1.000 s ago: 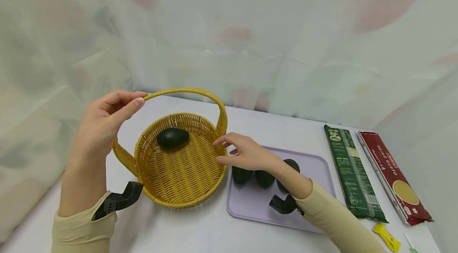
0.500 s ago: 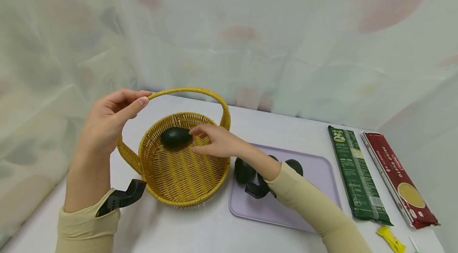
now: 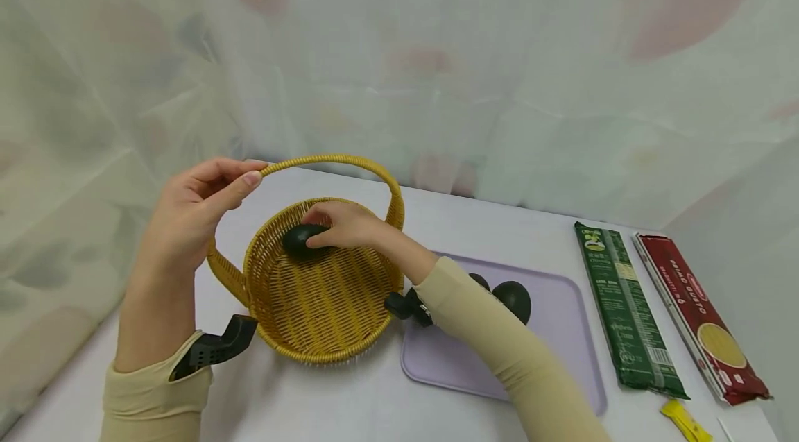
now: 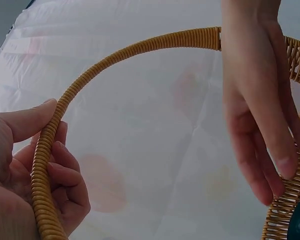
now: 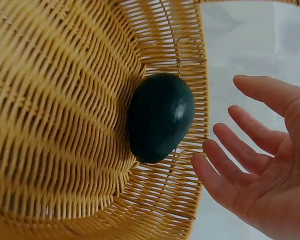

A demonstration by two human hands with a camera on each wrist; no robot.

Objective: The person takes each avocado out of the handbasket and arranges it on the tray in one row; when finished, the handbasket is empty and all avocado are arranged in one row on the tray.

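A yellow wicker basket (image 3: 320, 313) stands on the white table with its arched handle (image 3: 340, 159) raised. My left hand (image 3: 193, 216) grips the left side of that handle between thumb and fingers, as the left wrist view also shows. One dark green avocado (image 3: 296, 241) lies inside against the far left wall. Over it reaches my right hand (image 3: 349, 227), thumb on the near side in the head view. The right wrist view shows the right hand (image 5: 255, 155) with spread, slightly bent fingers, apart from the avocado (image 5: 161, 117).
Right of the basket lies a lilac tray (image 3: 562, 359) with avocados (image 3: 513, 301), partly hidden by my right forearm. Beyond it are a green packet (image 3: 630, 310), a red spaghetti packet (image 3: 699, 317) and a small yellow wrapper (image 3: 685, 420). A patterned curtain (image 3: 468, 81) hangs behind.
My right hand has moved left from the basket's right rim, across the inside, to the avocado. The left hand keeps its grip on the handle, and the view has shifted slightly.
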